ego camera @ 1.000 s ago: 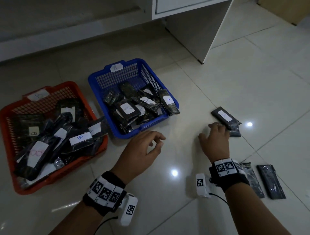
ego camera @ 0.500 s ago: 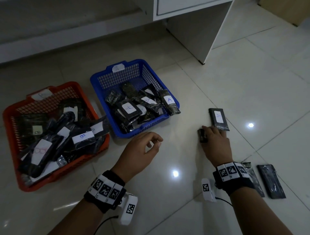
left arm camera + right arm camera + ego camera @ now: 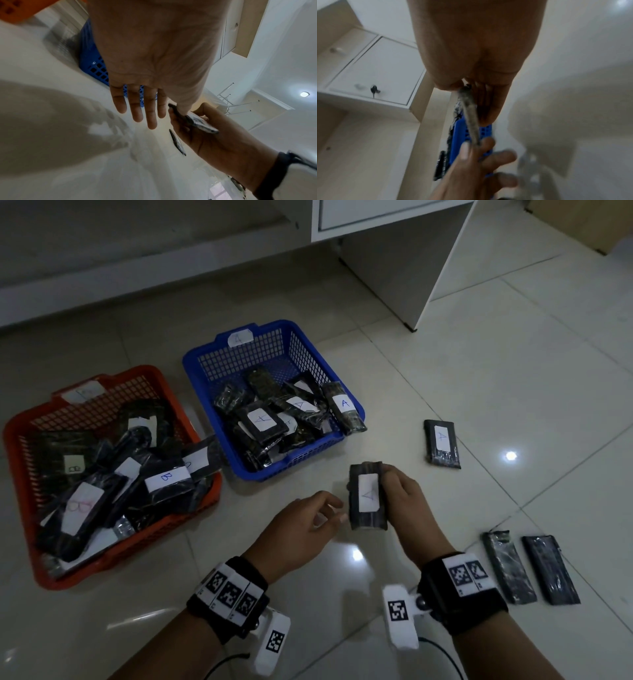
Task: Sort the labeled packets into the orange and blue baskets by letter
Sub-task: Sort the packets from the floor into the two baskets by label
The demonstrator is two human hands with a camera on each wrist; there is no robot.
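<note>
- Both baskets, orange basket and blue basket, hold many packets.
- Right hand pinches an A packet; left hand relaxed, empty.
- Three packets lie unsorted on the floor.

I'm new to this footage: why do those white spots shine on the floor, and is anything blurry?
Head view: dim, ceiling lamps glare off glossy tiles. Left wrist view: the lamp itself shows. Right wrist view: the packet is smeared by blur.

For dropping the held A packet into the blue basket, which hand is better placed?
Left. The right hand holds the A packet, but the open left hand is at its edge, nearer the blue basket; a handover looks likely.
</note>
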